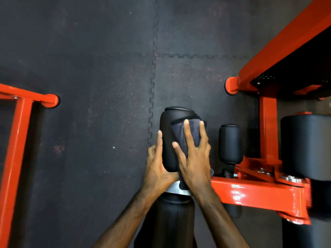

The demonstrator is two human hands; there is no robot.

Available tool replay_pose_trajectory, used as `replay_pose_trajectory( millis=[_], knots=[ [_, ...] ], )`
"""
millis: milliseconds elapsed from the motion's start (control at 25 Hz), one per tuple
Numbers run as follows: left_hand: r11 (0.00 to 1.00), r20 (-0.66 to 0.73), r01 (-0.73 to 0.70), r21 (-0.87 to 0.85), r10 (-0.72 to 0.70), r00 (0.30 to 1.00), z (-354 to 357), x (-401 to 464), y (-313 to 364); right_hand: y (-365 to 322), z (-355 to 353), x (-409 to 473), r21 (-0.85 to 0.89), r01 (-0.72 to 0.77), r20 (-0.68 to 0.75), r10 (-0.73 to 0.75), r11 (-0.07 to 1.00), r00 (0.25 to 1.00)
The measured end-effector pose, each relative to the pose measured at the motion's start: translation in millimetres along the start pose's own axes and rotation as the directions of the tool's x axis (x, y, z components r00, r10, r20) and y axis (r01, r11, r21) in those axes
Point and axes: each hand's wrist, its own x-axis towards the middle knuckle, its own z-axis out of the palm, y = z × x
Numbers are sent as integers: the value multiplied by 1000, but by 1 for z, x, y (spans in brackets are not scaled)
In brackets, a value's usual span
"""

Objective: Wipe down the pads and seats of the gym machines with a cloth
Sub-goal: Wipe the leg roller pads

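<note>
A black roller pad sticks out from the red machine at the centre of the view. A dark grey cloth lies draped over its right side. My right hand presses the cloth flat against the pad with straight, spread fingers. My left hand cups the pad's left side and near end, thumb up along the pad. Just below my hands sits a second black roller pad, joined by a silver collar.
The red machine frame runs to the right, carrying a smaller black roller and a large black pad. Another red frame stands at the left. Dark rubber floor tiles lie between them.
</note>
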Motion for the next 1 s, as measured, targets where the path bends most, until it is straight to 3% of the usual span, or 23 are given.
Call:
replay_pose_trajectory(
  millis=[240,320,400,520,600,680,720,880,1000],
  knots=[
    [946,-196,40,323,26,980,25,-11,19,-23,0,93,97,-131,-87,139,987,986],
    [900,-246,59,433,54,968,33,-17,25,-18,3,67,100,-95,-127,108,990,986],
    [886,-237,32,463,89,967,35,-22,24,-13,4,14,35,-25,-76,28,999,997],
    [941,-111,-74,330,117,987,10,-16,-8,-14,6,11,-44,-44,-62,41,998,997],
    [998,-28,-44,-43,43,999,-11,-9,-28,-26,6,55,-36,-96,-78,93,995,993],
    [926,105,57,-374,-19,994,-14,-7,-33,-31,7,80,-34,-120,-102,116,992,988],
    [888,137,81,-452,-20,990,-9,-5,-33,-28,8,73,-39,-92,-122,87,995,989],
    [880,42,54,-471,-39,998,16,-4,-41,-10,6,-10,-102,59,-17,-61,993,998],
    [955,-88,2,-297,-30,996,18,-5,-39,-15,8,20,-98,-5,-59,-1,995,998]
  ],
)
